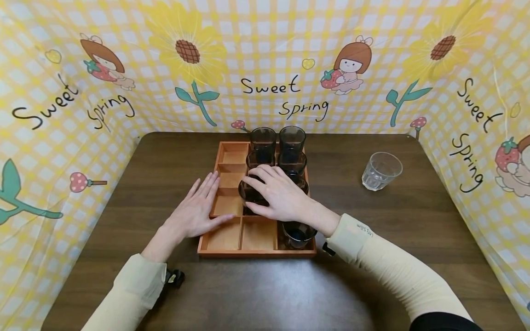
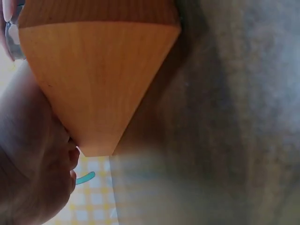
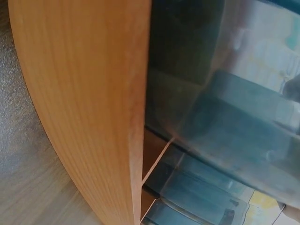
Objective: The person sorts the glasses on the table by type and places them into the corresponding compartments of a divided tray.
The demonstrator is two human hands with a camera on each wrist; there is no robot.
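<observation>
A wooden compartment tray (image 1: 221, 235) lies on the table with several dark tinted glasses in its middle and right columns. My left hand (image 1: 198, 209) rests along the tray's left edge, fingers straight and thumb over the rim; the left wrist view shows it beside the tray's side wall (image 2: 93, 79). My right hand (image 1: 279, 193) grips a dark glass (image 1: 248, 193) in the middle column from above, its fingers around the rim and partly hiding it. Nearest my right wrist, another dark glass (image 1: 298, 236) stands in the front right compartment. Dark glass walls (image 3: 211, 112) fill much of the right wrist view.
A clear faceted glass (image 1: 382, 171) stands apart on the table at the right. Two dark glasses (image 1: 292, 138) rise highest at the tray's back. A yellow checked cloth (image 1: 265, 59) encloses the brown table (image 1: 331, 276) at the back and sides.
</observation>
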